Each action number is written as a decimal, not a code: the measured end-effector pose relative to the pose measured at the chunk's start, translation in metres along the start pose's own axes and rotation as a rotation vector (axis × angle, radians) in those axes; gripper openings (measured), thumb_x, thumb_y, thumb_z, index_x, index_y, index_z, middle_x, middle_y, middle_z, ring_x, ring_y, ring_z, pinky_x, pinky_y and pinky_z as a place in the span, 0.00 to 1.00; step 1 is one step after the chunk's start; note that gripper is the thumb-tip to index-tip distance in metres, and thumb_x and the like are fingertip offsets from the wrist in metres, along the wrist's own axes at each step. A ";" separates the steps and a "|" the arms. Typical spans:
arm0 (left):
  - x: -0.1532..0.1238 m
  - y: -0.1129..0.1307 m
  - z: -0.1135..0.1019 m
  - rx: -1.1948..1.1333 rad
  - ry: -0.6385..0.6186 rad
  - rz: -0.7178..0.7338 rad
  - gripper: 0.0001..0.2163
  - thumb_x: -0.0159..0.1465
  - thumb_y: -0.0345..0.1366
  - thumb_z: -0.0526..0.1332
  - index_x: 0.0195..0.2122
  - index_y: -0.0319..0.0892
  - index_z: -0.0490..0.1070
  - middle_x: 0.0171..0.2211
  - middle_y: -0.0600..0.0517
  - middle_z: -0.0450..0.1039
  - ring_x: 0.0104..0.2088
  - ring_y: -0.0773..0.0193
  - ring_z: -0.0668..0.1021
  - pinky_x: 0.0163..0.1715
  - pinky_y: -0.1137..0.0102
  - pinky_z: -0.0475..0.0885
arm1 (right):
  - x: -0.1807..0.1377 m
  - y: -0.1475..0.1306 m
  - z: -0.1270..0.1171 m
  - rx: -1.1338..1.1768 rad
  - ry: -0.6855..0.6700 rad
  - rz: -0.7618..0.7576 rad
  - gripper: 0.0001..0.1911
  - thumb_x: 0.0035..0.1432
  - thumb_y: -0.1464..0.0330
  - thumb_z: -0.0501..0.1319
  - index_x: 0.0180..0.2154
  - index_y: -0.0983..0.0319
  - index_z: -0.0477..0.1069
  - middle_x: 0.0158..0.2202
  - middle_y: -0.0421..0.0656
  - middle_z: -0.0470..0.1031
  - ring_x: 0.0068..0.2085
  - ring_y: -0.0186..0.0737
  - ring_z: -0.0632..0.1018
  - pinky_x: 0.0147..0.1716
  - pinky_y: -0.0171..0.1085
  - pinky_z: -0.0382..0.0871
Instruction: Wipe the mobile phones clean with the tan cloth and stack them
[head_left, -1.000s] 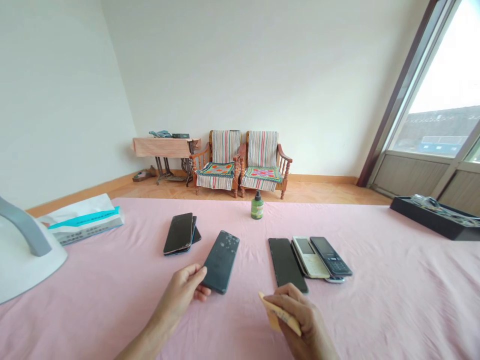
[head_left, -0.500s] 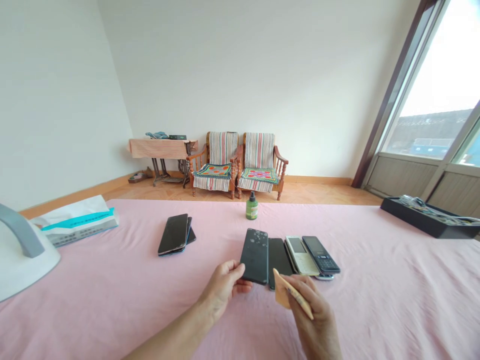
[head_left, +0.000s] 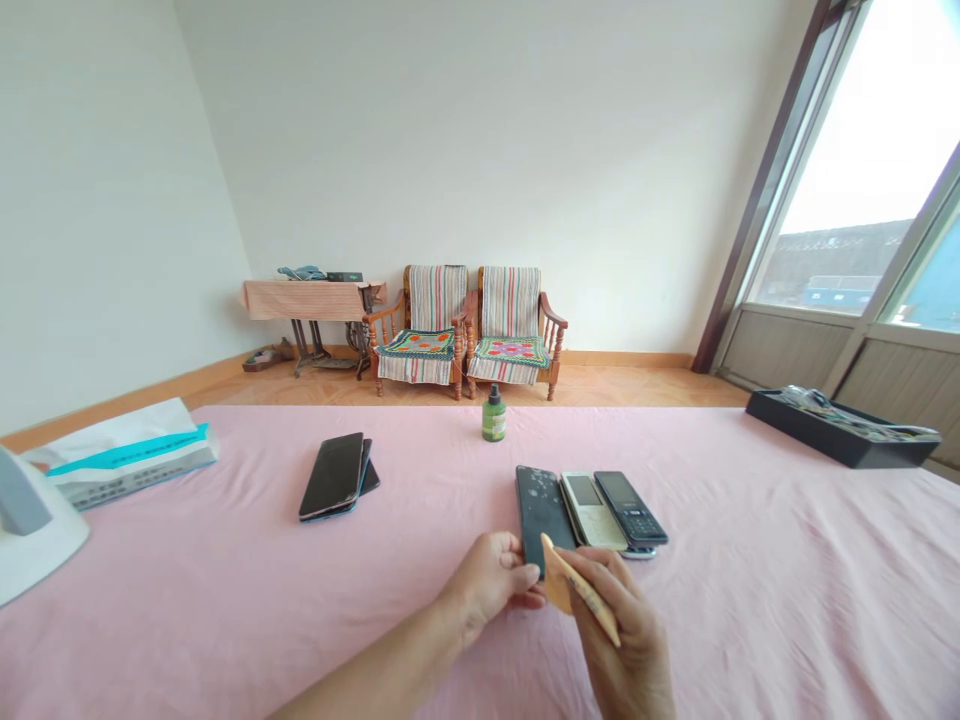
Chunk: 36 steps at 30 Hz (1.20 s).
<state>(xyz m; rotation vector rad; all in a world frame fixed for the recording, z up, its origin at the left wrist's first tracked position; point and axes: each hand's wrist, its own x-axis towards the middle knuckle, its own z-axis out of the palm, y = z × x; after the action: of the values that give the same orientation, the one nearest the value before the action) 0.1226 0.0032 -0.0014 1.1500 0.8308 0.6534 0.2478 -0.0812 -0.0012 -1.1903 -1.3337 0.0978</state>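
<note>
A black smartphone (head_left: 543, 510) with whitish spots on its upper face lies beside the other phones, covering the dark one that was there. My left hand (head_left: 499, 578) grips its lower left corner, thumb on top and fingers at the edge. In my right hand (head_left: 622, 620), closed just to the right, is a folded yellow cloth (head_left: 559, 578), whose tip overlaps the phone's lower end from this viewpoint. Right of the phone lie a white keypad phone (head_left: 596, 512) and a dark keypad phone (head_left: 632, 508). The dark one rests on another phone, mostly hidden.
Two stacked smartphones (head_left: 332, 475) lie to the left on the pink cloth (head_left: 247, 600). A green bottle (head_left: 493, 418) stands at the back. A tissue pack (head_left: 131, 455) and a white appliance (head_left: 37, 530) are far left; a black box of cables (head_left: 840, 430) is right.
My left hand has moved the spotted smartphone right and down onto the dark phone. The right hand keeps the yellow cloth in nearly the same place. The view has shifted slightly.
</note>
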 end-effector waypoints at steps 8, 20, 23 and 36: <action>0.006 -0.005 0.002 0.172 -0.007 0.051 0.28 0.50 0.30 0.65 0.53 0.38 0.60 0.16 0.62 0.66 0.16 0.66 0.74 0.17 0.74 0.69 | -0.005 0.008 0.000 -0.001 -0.061 0.022 0.11 0.59 0.69 0.57 0.40 0.60 0.77 0.34 0.46 0.74 0.34 0.39 0.78 0.32 0.32 0.74; 0.010 -0.001 -0.001 0.249 -0.072 0.037 0.25 0.50 0.30 0.63 0.50 0.36 0.61 0.14 0.62 0.66 0.13 0.68 0.71 0.13 0.77 0.66 | -0.003 0.007 0.001 0.006 -0.044 -0.003 0.10 0.59 0.69 0.58 0.40 0.59 0.77 0.33 0.46 0.74 0.33 0.39 0.78 0.31 0.31 0.74; 0.011 0.002 0.000 0.276 -0.089 0.026 0.25 0.50 0.30 0.62 0.50 0.34 0.62 0.14 0.62 0.66 0.13 0.68 0.71 0.13 0.76 0.68 | -0.005 0.011 0.000 -0.015 -0.077 -0.001 0.11 0.59 0.70 0.58 0.41 0.59 0.76 0.35 0.46 0.74 0.35 0.39 0.78 0.33 0.31 0.74; -0.027 0.015 -0.048 0.618 0.085 0.095 0.31 0.55 0.33 0.60 0.61 0.35 0.57 0.17 0.56 0.72 0.12 0.69 0.70 0.11 0.79 0.61 | -0.008 0.012 0.004 -0.100 -0.105 -0.004 0.11 0.60 0.69 0.56 0.40 0.60 0.76 0.35 0.46 0.74 0.35 0.39 0.78 0.32 0.30 0.73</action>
<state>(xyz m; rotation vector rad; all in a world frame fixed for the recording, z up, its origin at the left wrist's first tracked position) 0.0674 0.0105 0.0106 1.7349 1.0958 0.5371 0.2484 -0.0783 -0.0163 -1.2813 -1.4469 0.0933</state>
